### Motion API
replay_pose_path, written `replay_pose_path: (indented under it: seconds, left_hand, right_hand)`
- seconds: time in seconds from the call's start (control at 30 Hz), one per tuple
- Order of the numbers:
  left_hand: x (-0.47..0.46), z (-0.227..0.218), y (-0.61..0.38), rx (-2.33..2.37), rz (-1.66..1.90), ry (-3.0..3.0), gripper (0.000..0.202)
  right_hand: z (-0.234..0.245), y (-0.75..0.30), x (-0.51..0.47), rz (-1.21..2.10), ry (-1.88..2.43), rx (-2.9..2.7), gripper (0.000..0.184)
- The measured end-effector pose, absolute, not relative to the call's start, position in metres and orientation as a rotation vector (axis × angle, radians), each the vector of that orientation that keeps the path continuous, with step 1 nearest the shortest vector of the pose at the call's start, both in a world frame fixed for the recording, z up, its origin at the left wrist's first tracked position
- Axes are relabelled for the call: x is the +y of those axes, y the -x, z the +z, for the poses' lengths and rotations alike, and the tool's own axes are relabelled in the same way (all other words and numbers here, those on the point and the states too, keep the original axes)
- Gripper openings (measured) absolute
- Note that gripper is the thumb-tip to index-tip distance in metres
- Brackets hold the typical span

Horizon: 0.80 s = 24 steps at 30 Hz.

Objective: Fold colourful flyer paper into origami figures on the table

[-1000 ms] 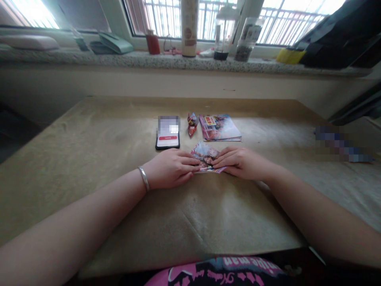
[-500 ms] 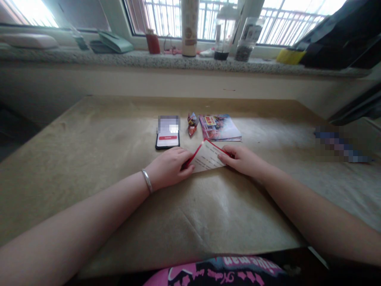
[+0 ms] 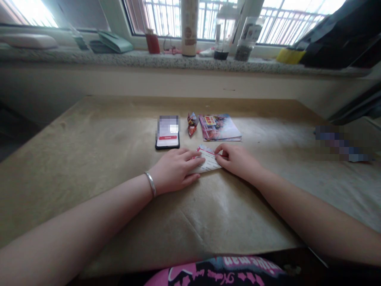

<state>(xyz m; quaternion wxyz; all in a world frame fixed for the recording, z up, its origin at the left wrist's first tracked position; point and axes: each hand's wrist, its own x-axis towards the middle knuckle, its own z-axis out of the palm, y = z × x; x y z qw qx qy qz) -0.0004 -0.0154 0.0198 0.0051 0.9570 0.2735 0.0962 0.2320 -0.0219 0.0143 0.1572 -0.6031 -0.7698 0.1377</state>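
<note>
A folded sheet of printed paper (image 3: 208, 161) lies on the table, white side up with a red edge. My left hand (image 3: 175, 170) lies flat on its left part, fingers stretched out and pressing down. My right hand (image 3: 235, 159) presses its right part with the fingertips. Just behind them lie a stack of colourful printed sheets (image 3: 219, 127) and a small folded paper figure (image 3: 192, 123). A phone (image 3: 168, 133) with a lit screen lies to the left of the figure.
The table is covered with brown paper (image 3: 190, 206). A stone window sill (image 3: 178, 59) at the back carries a tall bottle (image 3: 189, 28), a red cup (image 3: 152, 43), jars and a green booklet (image 3: 114, 43). A dark bag (image 3: 339, 35) stands at the back right.
The paper was colour side up one second ago. It has been turned or folded, so its white side shows, then pressed flatter. My left hand has spread over it.
</note>
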Motion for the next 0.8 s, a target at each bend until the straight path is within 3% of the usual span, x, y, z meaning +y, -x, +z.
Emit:
replay_pose_path:
  seconds: [0.47, 0.8]
  left_hand:
    - [-0.018, 0.014, -0.010, 0.990, 0.281, -3.032, 0.045]
    - [-0.017, 0.011, -0.008, 1.031, 0.305, -3.032, 0.046]
  right_hand:
    - [0.010, -0.223, -0.019, 0.129, 1.588, -2.226, 0.029]
    - [0.002, -0.224, -0.007, 0.329, 1.525, -2.069, 0.021]
